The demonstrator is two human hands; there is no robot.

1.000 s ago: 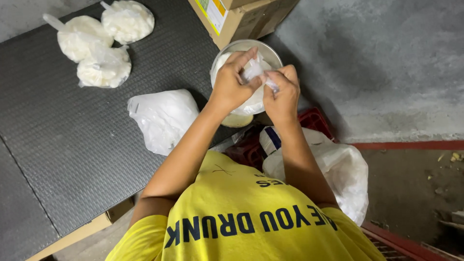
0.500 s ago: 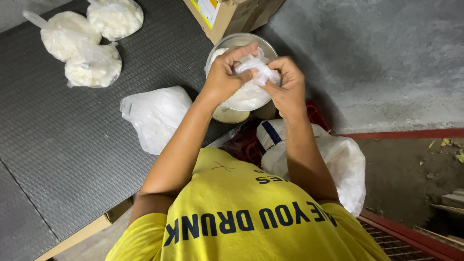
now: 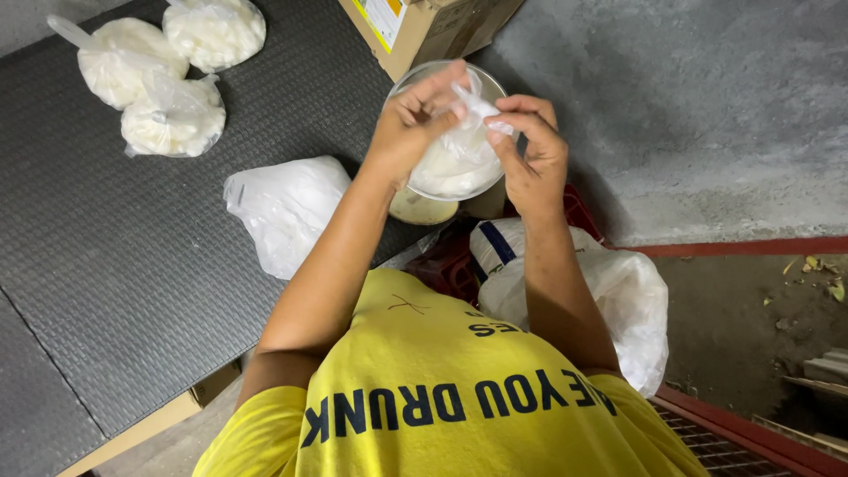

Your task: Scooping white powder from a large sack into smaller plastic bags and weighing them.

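Left hand and right hand pinching clear plastic bag, over metal bowl

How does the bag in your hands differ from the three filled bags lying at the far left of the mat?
The bag in hand is held up over the metal bowl, its neck pinched between the left hand and right hand; the three filled bags lie untouched on the dark mat. Those three look closed at the neck and sit clustered together; the held one stands alone. All are clear plastic with a whitish filling.
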